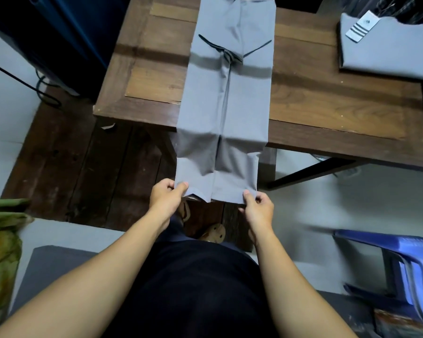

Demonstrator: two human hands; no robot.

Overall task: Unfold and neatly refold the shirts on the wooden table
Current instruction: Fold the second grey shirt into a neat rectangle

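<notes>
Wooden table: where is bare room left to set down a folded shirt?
Bare wood lies left of the laid-out shirt, up to the table's left edge; a wider patch lies right of it, ending at the folded shirt in the far right corner. Centre is covered.

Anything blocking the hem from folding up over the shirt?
Nothing visible. The left hand and right hand pinch the hem of the grey shirt; nothing lies on it. The folded shirt sits apart at the far right corner of the wooden table.

A person in a near-black top [195, 284] at lower centre, forearms [122, 264] bare (to above the elbows), wears tan sandals [214, 232] mid-frame.
</notes>
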